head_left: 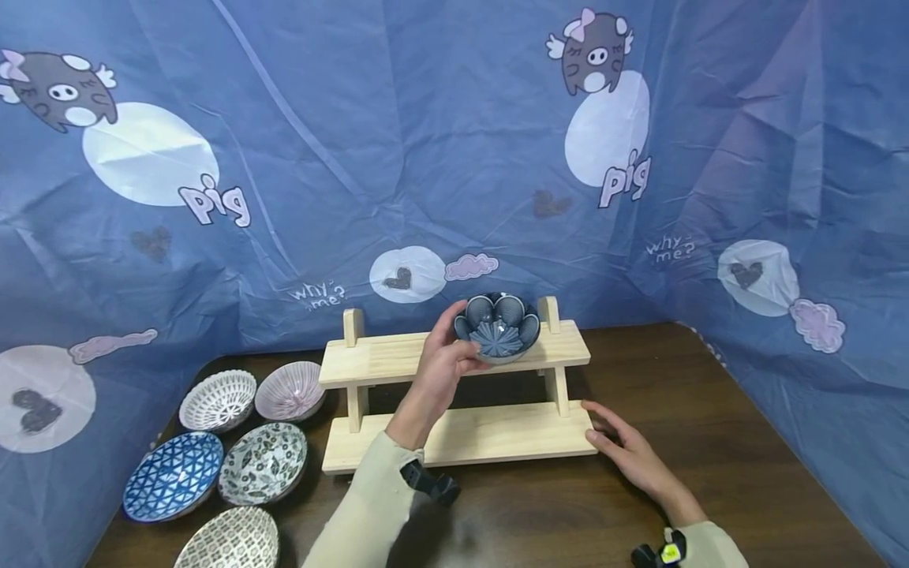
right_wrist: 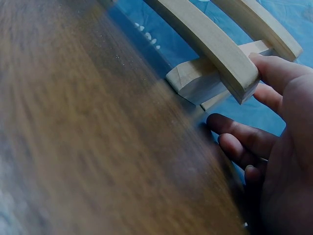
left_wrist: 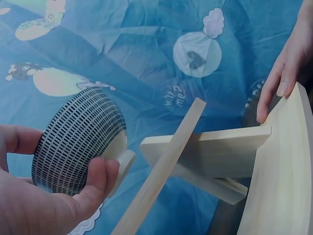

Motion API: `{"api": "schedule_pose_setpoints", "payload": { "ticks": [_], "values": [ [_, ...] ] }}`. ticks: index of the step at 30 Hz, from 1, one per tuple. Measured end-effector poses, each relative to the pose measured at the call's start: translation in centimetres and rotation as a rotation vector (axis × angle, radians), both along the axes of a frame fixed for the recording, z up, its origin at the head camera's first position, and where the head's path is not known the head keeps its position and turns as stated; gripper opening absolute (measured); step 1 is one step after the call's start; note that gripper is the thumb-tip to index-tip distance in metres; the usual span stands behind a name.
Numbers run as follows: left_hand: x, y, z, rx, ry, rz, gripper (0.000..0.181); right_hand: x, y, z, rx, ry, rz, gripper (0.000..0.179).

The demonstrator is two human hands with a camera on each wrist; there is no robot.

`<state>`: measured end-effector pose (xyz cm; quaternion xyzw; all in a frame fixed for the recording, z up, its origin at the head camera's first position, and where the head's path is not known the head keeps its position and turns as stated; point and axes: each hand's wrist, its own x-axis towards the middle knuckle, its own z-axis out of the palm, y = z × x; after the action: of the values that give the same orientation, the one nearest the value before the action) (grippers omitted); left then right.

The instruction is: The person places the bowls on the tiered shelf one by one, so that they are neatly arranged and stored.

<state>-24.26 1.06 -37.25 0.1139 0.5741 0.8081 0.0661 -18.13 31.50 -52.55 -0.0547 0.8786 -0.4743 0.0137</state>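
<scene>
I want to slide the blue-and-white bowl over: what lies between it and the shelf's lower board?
The head view shows the leaf-patterned bowl between the blue-and-white bowl and the lower board, then a narrow strip of tabletop.

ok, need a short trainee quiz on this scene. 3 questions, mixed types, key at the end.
1. True or false: the right hand touches the lower shelf of the wooden stand.
2. Multiple choice: the left hand holds
A. the wooden stand
B. a dark petal-rimmed bowl
C. nothing
3. Count: in the head view, how many bowls rest on the table to the left of the wooden stand? Include any cut off by the frame.

Key: 1. True, at its right end. 2. B. 3. Five; the nearest is cut off by the bottom edge of the picture.
</scene>
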Motion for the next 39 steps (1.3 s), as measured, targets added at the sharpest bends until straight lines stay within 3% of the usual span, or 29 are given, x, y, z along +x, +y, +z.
{"api": "schedule_pose_setpoints", "payload": {
  "ticks": [15, 39],
  "values": [
    [-1.0, 2.6, 0.4, -0.02, -0.037, -0.016, 0.074, -0.3, -0.2, 0.6, -0.023, -0.045, -0.001, 0.056],
    [-2.1, 4.8, -0.6, -0.038, -0.069, -0.031, 0.077, -0.1, -0.2, 0.6, -0.041, -0.045, 0.003, 0.054]
  ]
}}
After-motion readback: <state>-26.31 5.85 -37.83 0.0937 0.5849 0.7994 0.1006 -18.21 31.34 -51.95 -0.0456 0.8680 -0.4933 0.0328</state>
